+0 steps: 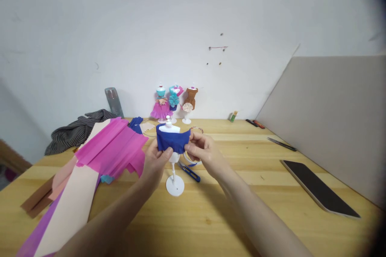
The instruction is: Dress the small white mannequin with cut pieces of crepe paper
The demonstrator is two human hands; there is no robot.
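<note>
A small white mannequin [175, 185] stands upright on its round base in front of me. Dark blue crepe paper [172, 139] wraps across its chest. My left hand [156, 157] pinches the paper's lower left part, thumb in front, against the mannequin's torso. At the paper's right end, my right hand [202, 149] grips the edge between thumb and fingers, holding it out from the body. Behind the right hand lie blue-handled thread snips [190, 172] and a roll of tape or ring, partly hidden.
Pink crepe paper [111, 144] and other coloured sheets lie at left, beside a striped cloth [81, 128] and a bottle [113, 102]. Dressed mannequins [190, 98] stand along the wall. At right are a dark tablet-like slab [319, 186], tweezers [282, 143] and a small green bottle [233, 116].
</note>
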